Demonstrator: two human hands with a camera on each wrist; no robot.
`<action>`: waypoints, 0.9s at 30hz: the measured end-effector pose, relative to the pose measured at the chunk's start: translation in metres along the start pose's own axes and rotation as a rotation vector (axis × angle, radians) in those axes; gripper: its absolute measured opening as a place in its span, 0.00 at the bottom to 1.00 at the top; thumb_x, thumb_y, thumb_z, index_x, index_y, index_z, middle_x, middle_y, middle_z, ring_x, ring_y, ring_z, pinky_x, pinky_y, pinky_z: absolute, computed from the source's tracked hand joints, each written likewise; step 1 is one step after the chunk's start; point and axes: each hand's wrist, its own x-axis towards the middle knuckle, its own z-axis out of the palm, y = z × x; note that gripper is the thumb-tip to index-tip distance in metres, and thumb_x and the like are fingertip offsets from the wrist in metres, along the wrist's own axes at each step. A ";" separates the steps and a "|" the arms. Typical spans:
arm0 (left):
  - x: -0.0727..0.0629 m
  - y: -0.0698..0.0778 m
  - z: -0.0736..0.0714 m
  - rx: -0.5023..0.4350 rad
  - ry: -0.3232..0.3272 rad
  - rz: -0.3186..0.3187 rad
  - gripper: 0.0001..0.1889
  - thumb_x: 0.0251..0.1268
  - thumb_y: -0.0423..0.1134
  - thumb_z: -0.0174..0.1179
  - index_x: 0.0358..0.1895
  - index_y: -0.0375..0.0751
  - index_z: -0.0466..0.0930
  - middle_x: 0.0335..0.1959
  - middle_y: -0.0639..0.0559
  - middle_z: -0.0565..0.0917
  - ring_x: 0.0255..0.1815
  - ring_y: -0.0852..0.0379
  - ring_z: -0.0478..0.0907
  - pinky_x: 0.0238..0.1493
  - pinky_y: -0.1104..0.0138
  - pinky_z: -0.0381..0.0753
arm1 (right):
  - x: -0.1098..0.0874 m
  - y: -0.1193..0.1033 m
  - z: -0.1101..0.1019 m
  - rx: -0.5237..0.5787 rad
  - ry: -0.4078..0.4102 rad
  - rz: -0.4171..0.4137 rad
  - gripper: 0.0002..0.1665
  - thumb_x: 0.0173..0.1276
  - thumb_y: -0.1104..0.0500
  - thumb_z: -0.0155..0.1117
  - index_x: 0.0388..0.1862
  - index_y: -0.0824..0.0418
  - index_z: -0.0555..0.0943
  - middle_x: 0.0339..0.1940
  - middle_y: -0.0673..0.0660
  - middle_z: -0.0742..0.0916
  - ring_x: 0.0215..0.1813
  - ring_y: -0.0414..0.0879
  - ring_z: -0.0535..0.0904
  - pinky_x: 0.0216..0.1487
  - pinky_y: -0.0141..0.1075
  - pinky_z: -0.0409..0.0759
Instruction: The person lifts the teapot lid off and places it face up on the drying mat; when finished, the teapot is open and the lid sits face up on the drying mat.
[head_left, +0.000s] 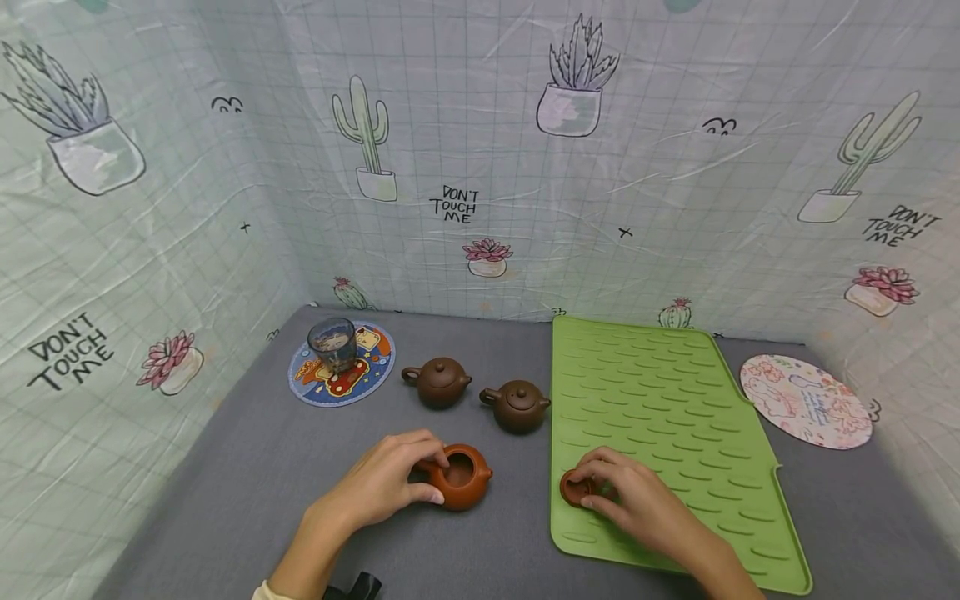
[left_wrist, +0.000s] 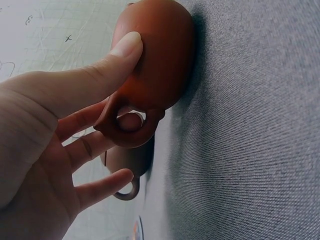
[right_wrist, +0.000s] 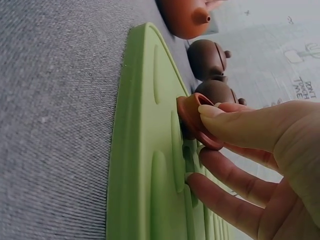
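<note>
An orange-brown clay teapot [head_left: 471, 492] stands lidless on the grey cloth, its round mouth facing up and its spout to the right. My left hand [head_left: 390, 477] grips it on the handle side, with the thumb [left_wrist: 127, 47] pressed against the body and a finger at the opening. Over the near left part of the green mat [head_left: 645, 400], my right hand [head_left: 630, 492] pinches the matching teapot lid [right_wrist: 192, 117] between thumb and fingers. The lid is turned over, hollow underside up, and two of the right fingertips reach down close to the mat's ridges.
Two dark brown teapots [head_left: 441, 383] with lids on stand behind the orange one. A glass [head_left: 334, 343] sits on a round blue coaster [head_left: 378, 371] at the back left. A pink floral oval coaster [head_left: 806, 402] lies right of the mat. Patterned cloth walls [head_left: 495, 167] enclose the table.
</note>
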 end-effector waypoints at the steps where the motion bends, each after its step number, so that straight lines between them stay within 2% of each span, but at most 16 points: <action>1: 0.000 0.000 0.000 0.000 0.001 0.000 0.16 0.51 0.45 0.78 0.43 0.53 0.84 0.44 0.66 0.84 0.46 0.69 0.81 0.50 0.66 0.83 | 0.000 0.000 0.000 0.011 -0.008 0.007 0.16 0.62 0.62 0.75 0.47 0.48 0.85 0.48 0.43 0.85 0.40 0.30 0.81 0.39 0.30 0.83; 15: 0.000 0.000 0.000 -0.003 -0.006 -0.013 0.16 0.51 0.45 0.78 0.43 0.54 0.84 0.44 0.68 0.84 0.46 0.69 0.80 0.50 0.66 0.83 | 0.001 0.001 -0.002 0.070 -0.057 0.060 0.17 0.61 0.63 0.76 0.46 0.48 0.85 0.49 0.44 0.85 0.41 0.31 0.81 0.39 0.31 0.82; 22: 0.000 0.002 -0.001 -0.010 -0.025 -0.033 0.16 0.52 0.45 0.78 0.44 0.52 0.84 0.44 0.66 0.84 0.46 0.68 0.80 0.50 0.66 0.83 | 0.002 0.000 -0.002 0.071 -0.083 0.086 0.17 0.61 0.63 0.76 0.46 0.47 0.85 0.49 0.44 0.85 0.40 0.31 0.81 0.38 0.30 0.82; 27: 0.002 0.005 -0.003 0.027 -0.035 -0.053 0.17 0.51 0.46 0.79 0.44 0.53 0.84 0.43 0.66 0.83 0.45 0.67 0.79 0.48 0.66 0.82 | 0.005 -0.002 -0.005 0.046 -0.099 0.116 0.16 0.61 0.62 0.76 0.45 0.46 0.85 0.48 0.43 0.85 0.40 0.32 0.80 0.38 0.30 0.81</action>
